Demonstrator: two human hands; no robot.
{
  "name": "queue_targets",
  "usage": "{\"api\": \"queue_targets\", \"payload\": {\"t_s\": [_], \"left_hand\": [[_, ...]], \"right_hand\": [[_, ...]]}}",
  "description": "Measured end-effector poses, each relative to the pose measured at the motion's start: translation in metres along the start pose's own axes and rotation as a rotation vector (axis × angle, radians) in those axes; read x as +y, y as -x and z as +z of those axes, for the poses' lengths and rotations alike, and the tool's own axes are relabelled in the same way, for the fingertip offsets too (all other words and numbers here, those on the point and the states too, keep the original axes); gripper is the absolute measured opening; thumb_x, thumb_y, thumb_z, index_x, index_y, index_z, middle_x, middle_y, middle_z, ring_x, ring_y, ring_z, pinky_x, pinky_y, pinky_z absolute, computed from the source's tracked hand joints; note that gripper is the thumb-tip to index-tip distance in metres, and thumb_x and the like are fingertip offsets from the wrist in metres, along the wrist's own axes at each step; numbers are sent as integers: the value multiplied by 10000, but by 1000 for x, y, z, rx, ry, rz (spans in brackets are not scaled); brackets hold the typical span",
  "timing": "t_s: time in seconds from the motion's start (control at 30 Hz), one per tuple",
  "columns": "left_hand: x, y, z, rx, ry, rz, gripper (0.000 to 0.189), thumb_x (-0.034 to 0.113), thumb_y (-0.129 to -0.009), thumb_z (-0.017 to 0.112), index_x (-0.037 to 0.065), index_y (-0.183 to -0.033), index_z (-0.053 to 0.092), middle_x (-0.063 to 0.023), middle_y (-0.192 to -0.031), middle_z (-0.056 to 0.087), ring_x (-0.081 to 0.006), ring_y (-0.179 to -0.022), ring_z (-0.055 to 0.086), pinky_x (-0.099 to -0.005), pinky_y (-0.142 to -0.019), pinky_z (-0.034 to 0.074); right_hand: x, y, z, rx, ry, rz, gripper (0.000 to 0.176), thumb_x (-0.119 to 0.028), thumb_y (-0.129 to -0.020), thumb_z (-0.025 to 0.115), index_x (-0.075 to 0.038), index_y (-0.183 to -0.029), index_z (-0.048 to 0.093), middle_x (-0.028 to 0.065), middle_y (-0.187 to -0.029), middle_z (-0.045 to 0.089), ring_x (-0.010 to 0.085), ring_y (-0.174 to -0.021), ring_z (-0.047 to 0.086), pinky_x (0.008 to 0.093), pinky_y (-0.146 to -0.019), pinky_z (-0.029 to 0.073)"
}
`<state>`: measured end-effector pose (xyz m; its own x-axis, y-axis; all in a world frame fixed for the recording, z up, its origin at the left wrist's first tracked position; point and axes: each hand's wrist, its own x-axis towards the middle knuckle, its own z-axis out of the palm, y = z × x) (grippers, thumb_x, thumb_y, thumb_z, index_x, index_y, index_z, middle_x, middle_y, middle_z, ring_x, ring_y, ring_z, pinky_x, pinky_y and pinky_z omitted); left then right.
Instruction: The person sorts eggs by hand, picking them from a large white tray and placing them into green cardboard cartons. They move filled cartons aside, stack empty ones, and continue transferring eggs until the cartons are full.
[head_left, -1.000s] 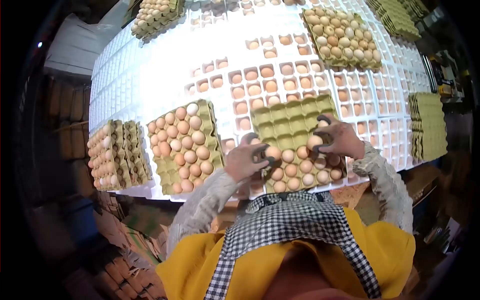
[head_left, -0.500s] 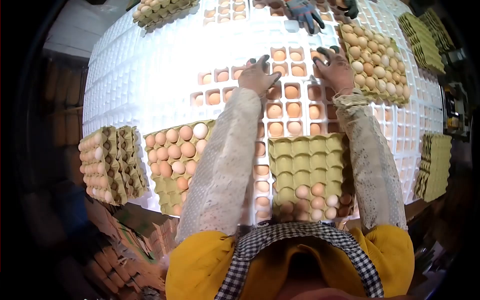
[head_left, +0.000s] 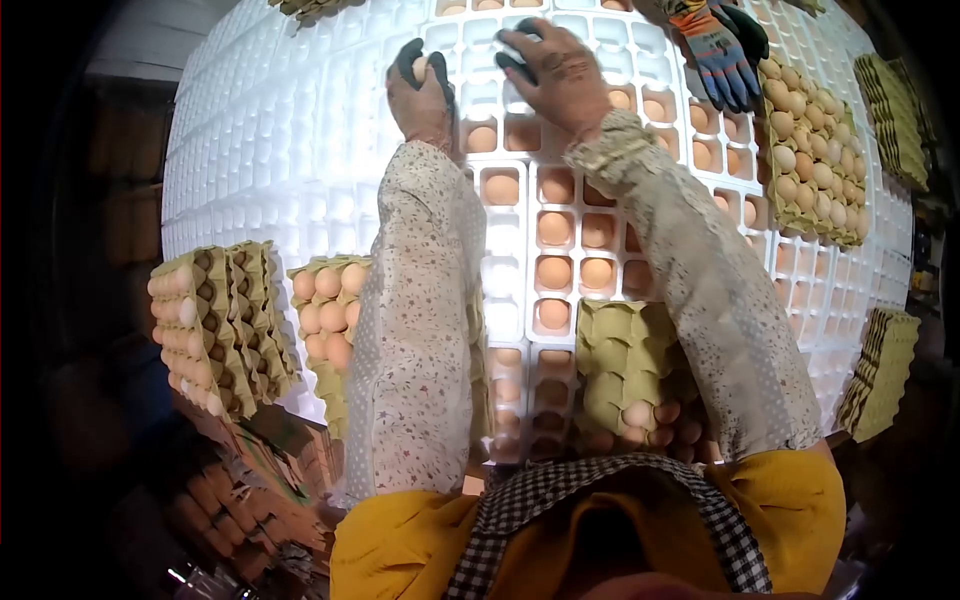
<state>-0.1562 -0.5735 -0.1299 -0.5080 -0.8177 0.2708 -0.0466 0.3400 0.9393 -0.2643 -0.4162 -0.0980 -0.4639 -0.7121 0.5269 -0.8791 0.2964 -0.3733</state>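
Note:
My left hand [head_left: 420, 105], with dark fingertips, is closed round a pale egg [head_left: 420, 68] above the upper part of the white compartment trays [head_left: 345, 130]. To its right my right hand [head_left: 560, 80] reaches left over the trays, thumb and fingers curled together; what lies between the fingertips is too washed out to make out. Brown eggs [head_left: 554, 229] sit singly in square compartments below the hands. Nearest my body, a green egg carton [head_left: 610, 335] is partly bare, with eggs at its lower end.
A co-worker's gloved hands [head_left: 722, 65] are at the upper right, beside a full egg carton [head_left: 815, 150]. Another carton [head_left: 325, 320] lies partly under my left sleeve. Stacked cartons stand at the far left [head_left: 215, 330] and right edge [head_left: 880, 375].
Both my hands have moved left and further up over the trays. An egg now shows in my left hand. The view has shifted, and the co-worker's hands appear further right.

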Motion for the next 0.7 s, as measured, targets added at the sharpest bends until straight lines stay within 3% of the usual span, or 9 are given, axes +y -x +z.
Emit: {"api": "queue_targets", "payload": {"t_s": [0.07, 0.13, 0.2, 0.23, 0.27, 0.4, 0.5, 0.6, 0.7], "left_hand": [[-6, 8, 2, -58, -272, 145, 327, 122, -870, 610, 62, -1192, 625, -178, -1152, 625, -299, -1028, 621, -392, -928, 483], [-12, 15, 0, -498, -341, -39, 409, 270, -895, 568, 165, -1289, 587, -152, -1306, 572, -336, -1208, 544, -471, -1102, 328], [-11, 33, 13, -507, -873, 70, 473, 334, -911, 541, 214, -1368, 519, -129, -1423, 479, -344, -1339, 413, -520, -1158, 214], [0, 30, 14, -561, -782, -47, 512, 383, -922, 516, 231, -1408, 468, -119, -1476, 413, -347, -1412, 294, -546, -1174, 165], [-13, 24, 15, -518, -637, -16, 497, 380, -910, 530, 221, -1381, 503, -114, -1449, 445, -351, -1375, 346, -537, -1155, 208], [20, 29, 6, -503, -618, -4, 410, 352, -886, 572, 169, -1250, 619, -107, -1250, 610, -312, -1225, 508, -445, -1074, 349], [68, 42, -1, -607, -425, -49, 406, 341, -863, 622, 131, -1210, 643, -109, -1197, 647, -326, -1134, 577, -398, -1006, 434], [91, 64, -10, -763, -397, 123, 382, 243, -872, 638, 50, -1202, 647, -134, -1074, 664, -228, -968, 635, -313, -860, 497], [102, 87, 10, -705, -819, 296, 503, 361, -856, 635, 166, -1315, 568, -191, -1225, 593, -334, -1034, 611, -416, -912, 487]], "right_hand": [[14, 16, 50, -128, 123, -148, 459, -289, -826, 702, -164, -1255, 598, 113, -1226, 589, 320, -1113, 577, 444, -942, 474], [13, 32, 45, -90, 81, -65, 538, -318, -794, 727, -186, -1292, 573, 112, -1275, 553, 305, -1135, 559, 474, -938, 463], [-3, 35, -7, -88, 54, 191, 581, -356, -771, 738, -200, -1305, 566, 112, -1258, 559, 302, -1138, 549, 477, -910, 467], [-14, 41, -29, -166, 133, 242, 569, -345, -760, 747, -187, -1282, 586, 115, -1158, 607, 307, -1105, 560, 465, -880, 472], [-12, 46, -33, -438, 134, 236, 512, -298, -772, 742, -181, -1252, 608, 111, -1108, 630, 311, -1119, 556, 456, -888, 465], [6, 91, -45, -229, 52, 37, 365, -202, -804, 694, -138, -1162, 656, 115, -1113, 623, 316, -1062, 569, 441, -899, 447], [-9, 117, -117, -29, -287, 281, 336, -176, -808, 689, -75, -1128, 669, 145, -1241, 587, 338, -1160, 544, 429, -1002, 428], [2, 147, -171, 33, -504, 635, 302, -159, -827, 682, -63, -1113, 676, 151, -1132, 651, 304, -1023, 638, 394, -913, 491], [-20, 150, -194, -38, -387, 497, 287, -150, -840, 674, -54, -1111, 671, 141, -1055, 677, 293, -976, 655, 389, -862, 507]]}}
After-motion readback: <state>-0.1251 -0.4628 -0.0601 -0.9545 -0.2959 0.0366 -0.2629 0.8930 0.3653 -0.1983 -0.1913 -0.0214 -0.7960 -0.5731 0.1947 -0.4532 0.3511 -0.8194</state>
